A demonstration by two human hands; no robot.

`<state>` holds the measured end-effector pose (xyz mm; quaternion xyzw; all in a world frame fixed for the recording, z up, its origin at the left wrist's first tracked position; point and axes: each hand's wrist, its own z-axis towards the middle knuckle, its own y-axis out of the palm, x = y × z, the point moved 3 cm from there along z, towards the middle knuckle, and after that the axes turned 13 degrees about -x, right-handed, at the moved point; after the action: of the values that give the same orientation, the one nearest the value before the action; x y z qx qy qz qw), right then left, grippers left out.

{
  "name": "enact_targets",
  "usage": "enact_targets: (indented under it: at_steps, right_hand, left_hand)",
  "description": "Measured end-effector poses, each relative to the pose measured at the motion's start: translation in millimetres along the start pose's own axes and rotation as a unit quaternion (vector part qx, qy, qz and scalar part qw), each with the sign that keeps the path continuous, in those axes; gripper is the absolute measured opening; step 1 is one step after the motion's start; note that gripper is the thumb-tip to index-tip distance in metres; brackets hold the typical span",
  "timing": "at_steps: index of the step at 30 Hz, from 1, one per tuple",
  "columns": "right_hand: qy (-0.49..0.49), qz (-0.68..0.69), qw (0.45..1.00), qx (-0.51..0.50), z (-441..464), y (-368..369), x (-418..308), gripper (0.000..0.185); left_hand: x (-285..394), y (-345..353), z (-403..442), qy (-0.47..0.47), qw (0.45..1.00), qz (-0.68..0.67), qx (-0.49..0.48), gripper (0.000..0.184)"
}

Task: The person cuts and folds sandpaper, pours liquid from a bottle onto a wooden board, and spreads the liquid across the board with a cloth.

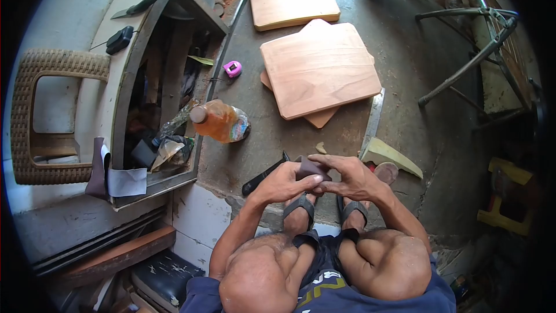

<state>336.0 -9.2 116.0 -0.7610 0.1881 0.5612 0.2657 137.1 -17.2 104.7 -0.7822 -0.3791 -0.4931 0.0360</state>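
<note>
My left hand (284,182) and my right hand (351,178) meet in front of my knees. Between them is a small folded piece of dark brown sandpaper (311,168), pinched by the fingers of both. A black-handled tool (263,179) lies on the floor by my left hand, partly covered by it. Close to my right hand are a pale wedge-shaped piece (392,156) and a round, flat brownish object (386,173). Beyond the hands, several light wooden boards (321,69) lie stacked at angles, with another board (295,1) farther off.
A bottle of orange liquid (220,120) and a pink tape measure (233,69) are on the floor at left. A cluttered low cabinet (130,75) carries a knife (139,6) and brown sandpaper sheets (127,182). A metal-legged frame (463,61) stands at right.
</note>
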Motion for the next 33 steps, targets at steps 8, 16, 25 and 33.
enact_targets:
  at_steps: [8,16,25,33]
  right_hand:
    - [0.017,-0.027,0.998,0.047,-16.8,-0.2,15.7,0.035]
    - [0.338,-0.297,0.857,0.252,-79.7,-45.8,144.2,0.052]
    - [0.189,-0.315,0.897,0.245,-81.6,-66.0,91.4,0.046]
    - [0.035,-0.300,0.952,0.056,-32.5,-20.1,1.0,0.055]
  left_hand:
    - [-47.1,-11.9,-4.3,0.029,0.992,0.058,0.112,0.031]
    - [-22.8,-5.0,-0.3,0.099,0.981,0.005,0.167,0.025]
    - [15.9,0.9,15.4,0.115,0.921,0.234,0.289,0.045]
    - [2.3,-3.0,18.8,0.093,0.937,0.286,0.176,0.063]
